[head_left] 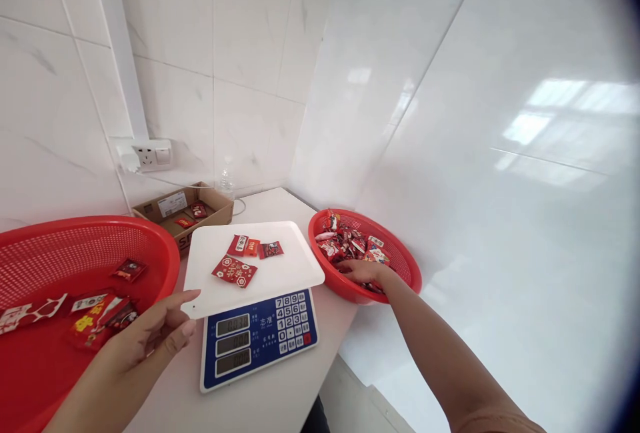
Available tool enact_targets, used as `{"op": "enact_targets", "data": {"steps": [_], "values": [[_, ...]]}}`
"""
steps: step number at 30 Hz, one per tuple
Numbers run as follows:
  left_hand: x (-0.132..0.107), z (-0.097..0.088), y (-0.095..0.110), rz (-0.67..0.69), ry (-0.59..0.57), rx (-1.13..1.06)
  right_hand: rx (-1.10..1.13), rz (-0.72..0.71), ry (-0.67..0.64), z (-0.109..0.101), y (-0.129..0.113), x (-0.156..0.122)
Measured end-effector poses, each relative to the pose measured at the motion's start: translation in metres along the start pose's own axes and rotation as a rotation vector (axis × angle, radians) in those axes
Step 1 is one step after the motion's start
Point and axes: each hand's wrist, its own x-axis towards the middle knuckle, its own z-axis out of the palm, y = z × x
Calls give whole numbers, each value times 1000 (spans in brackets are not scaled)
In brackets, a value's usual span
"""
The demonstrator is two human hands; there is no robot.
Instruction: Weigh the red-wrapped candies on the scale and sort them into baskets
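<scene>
My left hand [150, 336] is beside the near-left corner of the scale's white tray [295, 266], thumb and forefinger apart, with nothing between them. Several small red packets lie on the tray, among them a larger patterned packet [235, 271] and a dark red one [271, 250]. Below the tray is the scale's blue panel [267, 326] with keys and three displays. My right hand [361, 271] reaches into the right red basket [414, 271], down among many red packets [353, 244]. Its fingertips are hidden there, so I cannot see whether they grip one.
A large red basket [167, 246] with several packets stands at the left. Behind the scale are an open cardboard box [217, 206] holding a few packets and a clear plastic bottle [227, 176]. A wall socket [147, 156] with a cable is at the back left. Walls border the table [270, 203].
</scene>
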Motion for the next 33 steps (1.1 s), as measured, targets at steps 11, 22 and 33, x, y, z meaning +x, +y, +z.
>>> {"op": "enact_targets", "data": {"steps": [11,22,33], "values": [[-2,-1,-4,20,-53,31,-10,112,70,2,2,0],[-9,1,15,49,-70,89,-88,119,72,4,-5,-3],[-12,4,20,13,-71,142,-32,121,608,-11,-45,-46]]}}
